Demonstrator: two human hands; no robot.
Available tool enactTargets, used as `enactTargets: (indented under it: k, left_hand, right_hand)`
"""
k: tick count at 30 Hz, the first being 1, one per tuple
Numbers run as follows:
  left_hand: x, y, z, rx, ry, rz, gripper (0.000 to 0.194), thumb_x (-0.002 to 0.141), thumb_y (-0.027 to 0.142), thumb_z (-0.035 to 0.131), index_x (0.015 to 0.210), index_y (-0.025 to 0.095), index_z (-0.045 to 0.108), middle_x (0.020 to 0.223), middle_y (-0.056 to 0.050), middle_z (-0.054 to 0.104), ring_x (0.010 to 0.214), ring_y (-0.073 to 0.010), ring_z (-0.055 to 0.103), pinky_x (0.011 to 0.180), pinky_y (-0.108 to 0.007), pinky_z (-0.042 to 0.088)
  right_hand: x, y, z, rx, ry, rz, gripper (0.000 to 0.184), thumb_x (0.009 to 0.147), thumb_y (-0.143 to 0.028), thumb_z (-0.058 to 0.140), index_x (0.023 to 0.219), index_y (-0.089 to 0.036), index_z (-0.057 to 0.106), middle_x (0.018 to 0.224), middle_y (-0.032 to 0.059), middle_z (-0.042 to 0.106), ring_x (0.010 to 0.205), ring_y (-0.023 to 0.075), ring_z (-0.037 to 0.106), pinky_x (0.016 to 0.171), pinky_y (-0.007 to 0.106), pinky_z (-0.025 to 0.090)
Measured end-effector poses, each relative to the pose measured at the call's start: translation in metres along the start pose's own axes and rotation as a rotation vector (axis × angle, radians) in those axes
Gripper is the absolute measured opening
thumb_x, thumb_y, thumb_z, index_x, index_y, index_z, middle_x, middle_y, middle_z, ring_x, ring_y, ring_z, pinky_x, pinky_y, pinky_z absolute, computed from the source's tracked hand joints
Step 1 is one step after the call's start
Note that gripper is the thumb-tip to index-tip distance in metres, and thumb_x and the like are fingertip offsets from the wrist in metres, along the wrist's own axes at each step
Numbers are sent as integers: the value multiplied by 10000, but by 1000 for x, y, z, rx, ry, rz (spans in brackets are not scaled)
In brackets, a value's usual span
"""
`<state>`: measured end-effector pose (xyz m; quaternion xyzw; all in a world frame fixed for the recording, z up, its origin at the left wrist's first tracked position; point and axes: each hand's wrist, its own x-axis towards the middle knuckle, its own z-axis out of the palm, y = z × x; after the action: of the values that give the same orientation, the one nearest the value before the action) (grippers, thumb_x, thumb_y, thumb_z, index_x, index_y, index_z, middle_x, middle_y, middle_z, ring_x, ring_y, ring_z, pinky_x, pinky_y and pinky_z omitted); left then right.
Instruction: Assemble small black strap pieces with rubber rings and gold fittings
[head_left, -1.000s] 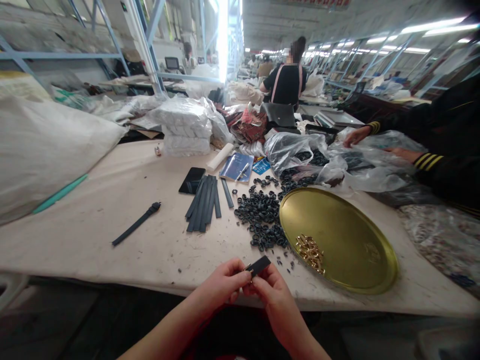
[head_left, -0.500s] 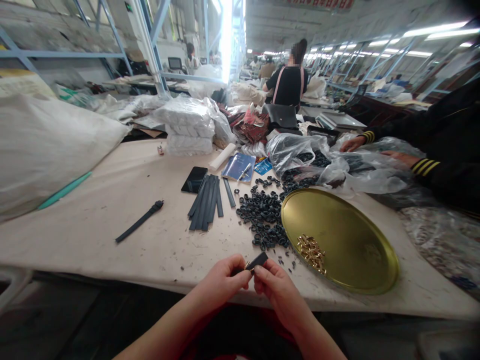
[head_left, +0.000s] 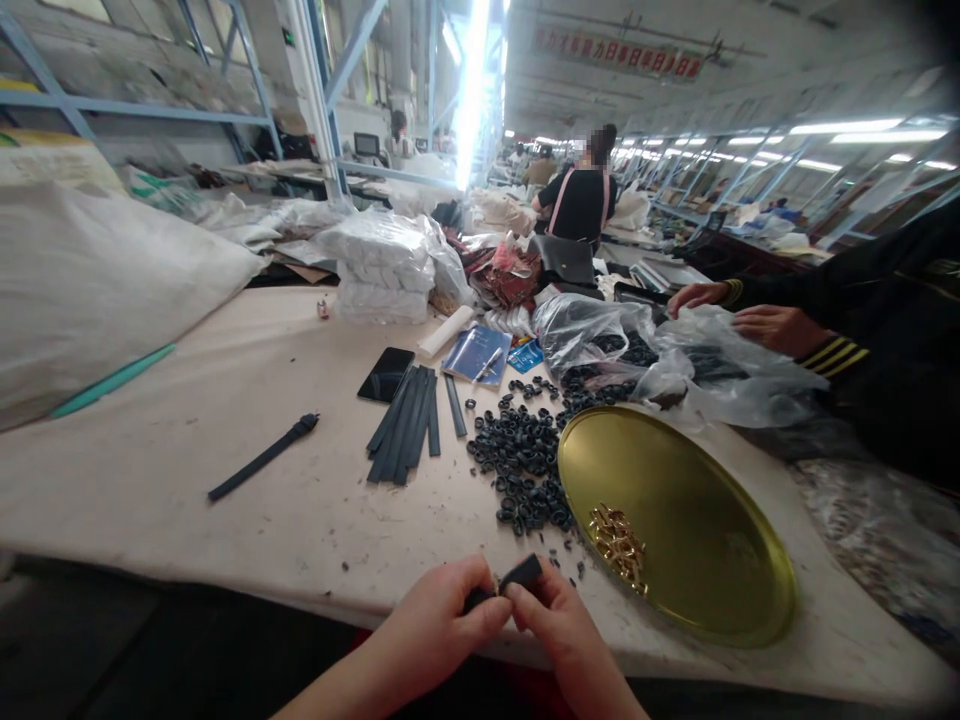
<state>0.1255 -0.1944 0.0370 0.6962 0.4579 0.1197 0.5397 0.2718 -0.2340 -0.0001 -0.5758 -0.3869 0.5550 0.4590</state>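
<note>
Both my hands meet at the front edge of the table over a short black strap (head_left: pixel 523 570). My left hand (head_left: pixel 450 605) pinches one part of it, and a small gold metal piece, partly hidden, glints by the fingertips. My right hand (head_left: pixel 559 615) grips the strap near its wide end, thumb on top. Just beyond lies a heap of small black loops (head_left: pixel 525 450). Gold metal pieces (head_left: pixel 619 545) are piled on the oval gold tray (head_left: pixel 697 510) to the right. A fan of flat black straps (head_left: pixel 403 430) lies left of the loops.
One strap with a bunched end (head_left: pixel 264 458) lies alone at left. Behind are a phone (head_left: pixel 385 375), a blue booklet (head_left: pixel 478 356) and plastic-wrapped white stacks (head_left: pixel 382 265). At right a co-worker's hands (head_left: pixel 776 328) handle a clear plastic bag (head_left: pixel 739 370). A white sack (head_left: pixel 112 280) bulges at left.
The view has tilted up, so the table and my hands sit lower. My hands still hold the strap together. The co-worker's hands have gathered up the plastic bag.
</note>
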Motion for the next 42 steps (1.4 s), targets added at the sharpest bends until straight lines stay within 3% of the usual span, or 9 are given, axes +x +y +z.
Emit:
enactTargets:
  k: [4, 8, 12, 15, 20, 25, 28, 34, 42]
  left_hand:
    - [12, -13, 2, -220, -19, -92, 218, 722, 369, 509, 653, 175, 439, 540, 49, 491, 492, -95, 422, 462, -196, 295]
    - [19, -18, 2, -363, -40, -54, 211, 722, 314, 502, 875, 173, 465, 593, 53, 533, 459, -88, 460, 455, -191, 356]
    - [21, -17, -4, -271, 14, -58, 198, 769, 351, 423, 774, 167, 493, 538, 53, 507, 421, -80, 432, 425, -186, 340]
    - [21, -21, -7, -337, 110, -119, 213, 745, 389, 423, 714, 179, 438, 465, 72, 458, 366, -74, 375, 376, -181, 299]
    - [20, -29, -7, -437, 130, -193, 256, 714, 435, 430, 732, 181, 425, 427, 88, 438, 319, -54, 326, 348, -164, 245]
    - [22, -30, -5, -442, 169, -156, 258, 704, 440, 446, 713, 184, 419, 414, 87, 444, 302, -52, 320, 338, -167, 228]
    - [19, -27, -7, -479, 173, -147, 254, 712, 437, 440, 697, 186, 406, 418, 81, 453, 304, -49, 317, 334, -164, 208]
    - [17, -17, -8, -552, 169, -124, 273, 718, 455, 427, 681, 187, 396, 400, 79, 441, 296, -46, 308, 320, -159, 206]
    - [32, -16, 2, -405, 264, -37, 250, 758, 416, 431, 674, 180, 429, 408, 71, 456, 297, -50, 323, 312, -153, 221]
  right_hand:
    - [0, 0, -2, -105, -4, -76, 222, 708, -394, 603, 687, -177, 562, 617, -12, 549, 605, 142, 485, 579, 257, 367]
    - [13, -14, -18, -263, -253, -115, 229, 794, -391, 502, 779, -177, 583, 699, 11, 590, 674, 165, 536, 610, 269, 399]
    - [46, -27, -27, -904, -30, -338, 153, 829, -273, 459, 815, -192, 587, 783, 38, 589, 745, 182, 544, 663, 283, 394]
    - [65, -24, -20, -1353, 11, -443, 124, 783, -134, 486, 768, -188, 596, 798, 67, 591, 756, 203, 543, 663, 299, 369]
    - [69, -12, -8, -1381, 24, -453, 145, 744, -57, 486, 726, -179, 563, 804, 82, 582, 762, 209, 548, 658, 298, 367]
    - [63, -13, -8, -1279, -4, -467, 176, 742, -41, 464, 724, -184, 566, 770, 64, 598, 734, 196, 571, 661, 289, 406]
    - [58, -20, -9, -1165, -10, -490, 190, 783, -108, 447, 915, -178, 565, 882, 69, 621, 817, 187, 585, 713, 279, 442]
    - [40, -23, -3, -176, -23, -161, 245, 727, -315, 589, 927, -176, 601, 808, 27, 656, 680, 156, 575, 629, 266, 465]
    - [32, -25, 10, 368, 49, 6, 336, 689, -395, 644, 939, -171, 630, 928, 58, 674, 905, 185, 584, 889, 344, 416]
